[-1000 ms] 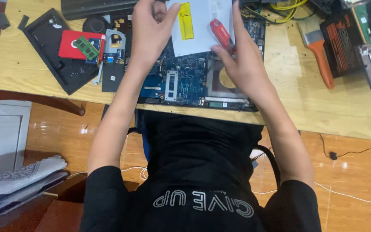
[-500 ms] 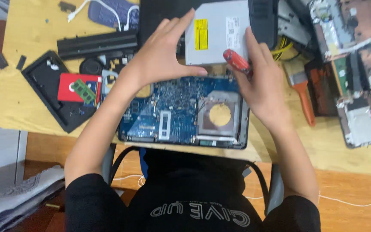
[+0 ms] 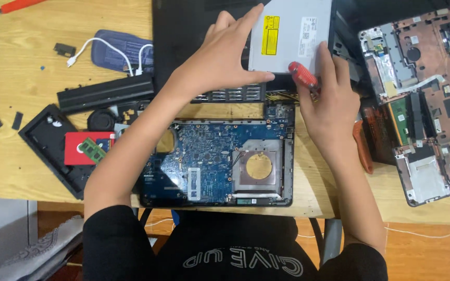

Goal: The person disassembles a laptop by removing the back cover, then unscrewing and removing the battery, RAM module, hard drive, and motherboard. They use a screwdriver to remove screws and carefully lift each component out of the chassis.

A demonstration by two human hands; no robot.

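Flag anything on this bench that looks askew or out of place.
The blue motherboard juts past the table edge toward the person. A green memory stick lies loose and slanted on the red drive.

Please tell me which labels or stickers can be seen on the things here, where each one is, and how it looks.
Yellow label: tall rectangle on the left part of the silver optical drive, which both hands hold.
White label: tall rectangle with dark print, right of the yellow one on the same drive.
Red card: rectangle lying in the black cover at the left, under a green memory module.
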